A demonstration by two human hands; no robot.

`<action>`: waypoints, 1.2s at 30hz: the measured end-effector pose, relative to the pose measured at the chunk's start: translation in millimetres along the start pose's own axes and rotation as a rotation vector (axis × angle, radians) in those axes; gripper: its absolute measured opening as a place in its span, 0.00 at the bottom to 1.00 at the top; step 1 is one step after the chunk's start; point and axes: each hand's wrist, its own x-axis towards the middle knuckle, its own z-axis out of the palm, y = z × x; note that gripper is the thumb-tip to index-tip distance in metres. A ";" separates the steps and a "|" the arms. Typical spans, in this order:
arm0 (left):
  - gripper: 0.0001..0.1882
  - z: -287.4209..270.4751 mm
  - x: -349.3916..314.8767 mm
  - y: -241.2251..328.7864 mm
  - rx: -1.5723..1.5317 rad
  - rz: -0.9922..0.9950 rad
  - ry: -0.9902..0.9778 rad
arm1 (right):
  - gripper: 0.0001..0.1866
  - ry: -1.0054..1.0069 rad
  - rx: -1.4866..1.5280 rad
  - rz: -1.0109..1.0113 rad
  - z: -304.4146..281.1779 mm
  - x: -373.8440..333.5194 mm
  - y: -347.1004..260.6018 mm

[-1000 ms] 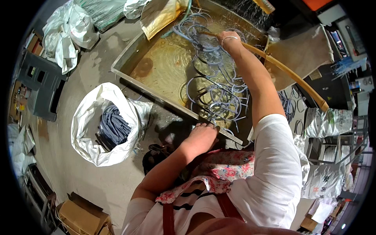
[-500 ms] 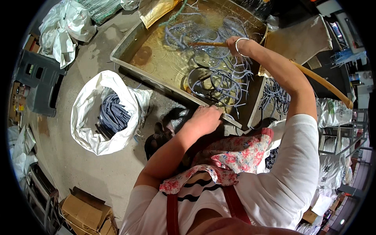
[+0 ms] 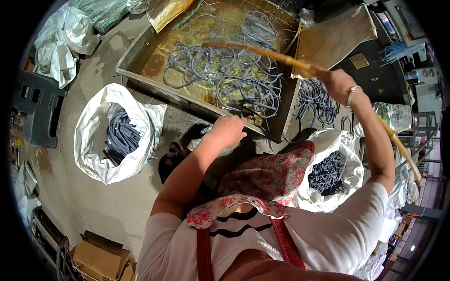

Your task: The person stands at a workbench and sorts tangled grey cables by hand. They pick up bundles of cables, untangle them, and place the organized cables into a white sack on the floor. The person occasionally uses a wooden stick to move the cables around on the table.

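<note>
My right hand (image 3: 338, 86) is wrapped round a long wooden stick (image 3: 269, 52). Its far end reaches over a shallow metal tank (image 3: 172, 93) of water, and the other end runs back past my right forearm. Loose coils of grey-blue tubing (image 3: 248, 91) lie in the water below the stick, some looped over each other. At the tank's near edge my left hand (image 3: 227, 131) is closed over the rim, its fingertips partly hidden.
To the left stands an open white sack (image 3: 84, 154) of grey strips. Another white sack (image 3: 307, 199) at my right side holds short dark pieces. More tubing (image 3: 315, 100) hangs beyond the tank's right wall. A cardboard box (image 3: 101, 257) sits at lower left, a dark plastic stool (image 3: 44, 107) further up.
My right hand has drawn back toward the right, bringing the stick with it. The tubing in the water has spread to the left. My left hand stays at the rim.
</note>
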 end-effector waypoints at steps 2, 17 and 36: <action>0.21 -3.6 -4.5 3.5 0.014 0.011 -0.009 | 0.23 0.145 0.009 0.069 6.7 2.9 34.3; 0.22 -9.2 -0.1 -4.2 -0.032 -0.026 0.014 | 0.10 -0.136 -0.459 -0.138 122.9 259.7 76.1; 0.24 -2.2 19.6 7.9 0.031 0.024 -0.076 | 0.09 -0.274 -0.087 -0.096 130.4 -6.0 9.4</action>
